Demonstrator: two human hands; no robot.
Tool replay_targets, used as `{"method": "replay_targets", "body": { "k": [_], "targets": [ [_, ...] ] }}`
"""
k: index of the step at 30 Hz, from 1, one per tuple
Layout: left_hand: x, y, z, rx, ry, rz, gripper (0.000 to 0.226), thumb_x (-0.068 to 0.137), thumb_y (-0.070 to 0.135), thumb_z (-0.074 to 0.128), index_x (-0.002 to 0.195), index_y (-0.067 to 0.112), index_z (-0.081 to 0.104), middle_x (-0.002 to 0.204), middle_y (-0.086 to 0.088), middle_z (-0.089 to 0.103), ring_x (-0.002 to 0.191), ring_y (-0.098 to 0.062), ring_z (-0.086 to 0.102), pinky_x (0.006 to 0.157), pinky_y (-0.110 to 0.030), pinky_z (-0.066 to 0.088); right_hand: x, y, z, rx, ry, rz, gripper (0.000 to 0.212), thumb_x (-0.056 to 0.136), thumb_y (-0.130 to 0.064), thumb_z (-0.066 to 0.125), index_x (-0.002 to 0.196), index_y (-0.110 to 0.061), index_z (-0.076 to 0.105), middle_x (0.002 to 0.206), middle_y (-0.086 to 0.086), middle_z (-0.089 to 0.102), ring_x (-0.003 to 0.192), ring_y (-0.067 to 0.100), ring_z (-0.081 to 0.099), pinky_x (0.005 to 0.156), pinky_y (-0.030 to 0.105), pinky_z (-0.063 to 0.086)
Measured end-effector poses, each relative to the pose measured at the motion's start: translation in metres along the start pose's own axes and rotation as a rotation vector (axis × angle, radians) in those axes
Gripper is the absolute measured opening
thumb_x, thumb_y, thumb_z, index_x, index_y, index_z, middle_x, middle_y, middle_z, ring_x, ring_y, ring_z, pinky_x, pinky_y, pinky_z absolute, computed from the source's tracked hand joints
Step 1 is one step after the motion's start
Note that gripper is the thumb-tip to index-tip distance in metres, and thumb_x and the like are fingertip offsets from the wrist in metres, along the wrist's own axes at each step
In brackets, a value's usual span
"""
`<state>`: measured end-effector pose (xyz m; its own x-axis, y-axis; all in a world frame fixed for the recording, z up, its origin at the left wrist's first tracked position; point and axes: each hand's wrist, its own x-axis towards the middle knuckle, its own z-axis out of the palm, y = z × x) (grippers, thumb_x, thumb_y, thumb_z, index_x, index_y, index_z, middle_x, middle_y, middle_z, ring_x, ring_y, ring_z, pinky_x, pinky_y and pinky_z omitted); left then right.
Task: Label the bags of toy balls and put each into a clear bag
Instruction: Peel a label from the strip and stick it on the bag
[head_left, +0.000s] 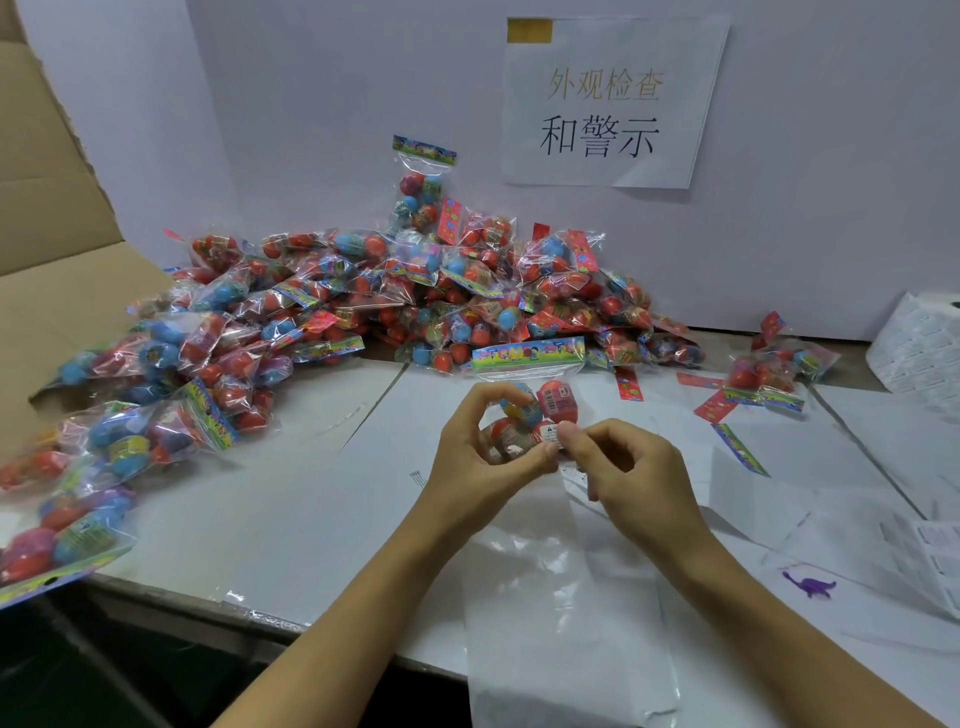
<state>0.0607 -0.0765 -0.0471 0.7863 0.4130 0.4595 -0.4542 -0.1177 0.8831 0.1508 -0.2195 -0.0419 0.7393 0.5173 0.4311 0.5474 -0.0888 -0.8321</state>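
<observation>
While I'm pressing the label on with my right hand, thumb and fingers pinching it, my left hand is gripping the bag just above the clear bag lying flat, nothing in it yet. Risk: label going on crooked or creasing over the slippery film. Farther back, the pile is spilling from the box, each bag holding red and blue balls.

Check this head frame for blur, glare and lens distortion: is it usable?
Head view: sharp at the centre, where both hands and the small label read clearly; the bags at far left are smeared and stretched by the wide lens; glare streaks the clear bag; lighting is soft and even. Usable.
</observation>
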Motion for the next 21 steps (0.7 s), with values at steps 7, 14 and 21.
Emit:
{"method": "replay_targets", "body": {
  "k": [7,14,21],
  "targets": [
    [0.0018,-0.0013,-0.0035,-0.068,0.028,-0.07,0.039,0.079,0.008,0.08,0.109,0.024,0.058,0.112,0.005,0.073,0.098,-0.032,0.075,0.077,-0.04,0.064,0.0012,0.0074,-0.0003,0.017,-0.022,-0.06,0.021,0.099,-0.025,0.059,0.082,-0.022,0.072,0.064,-0.02,0.064,0.063,0.007,0.06,0.059,0.017,0.046],
    [0.0013,0.0005,-0.0035,-0.05,0.024,-0.079,0.039,0.08,0.009,0.08,0.108,0.026,0.059,0.113,0.002,0.073,0.099,-0.033,0.075,0.08,-0.043,0.064,0.0011,0.0082,0.0001,-0.005,-0.009,-0.087,0.017,0.098,-0.021,0.061,0.085,-0.024,0.072,0.068,-0.021,0.067,0.067,0.005,0.062,0.06,0.015,0.048],
    [-0.0015,-0.0006,0.0003,0.031,-0.041,-0.058,0.04,0.083,0.004,0.081,0.11,0.024,0.058,0.11,0.001,0.071,0.095,-0.033,0.076,0.079,-0.039,0.064,0.0006,0.0048,-0.0004,-0.016,0.023,-0.026,0.032,0.095,-0.037,0.061,0.069,-0.019,0.069,0.06,-0.013,0.064,0.06,0.008,0.058,0.054,0.017,0.043]
  ]
}}
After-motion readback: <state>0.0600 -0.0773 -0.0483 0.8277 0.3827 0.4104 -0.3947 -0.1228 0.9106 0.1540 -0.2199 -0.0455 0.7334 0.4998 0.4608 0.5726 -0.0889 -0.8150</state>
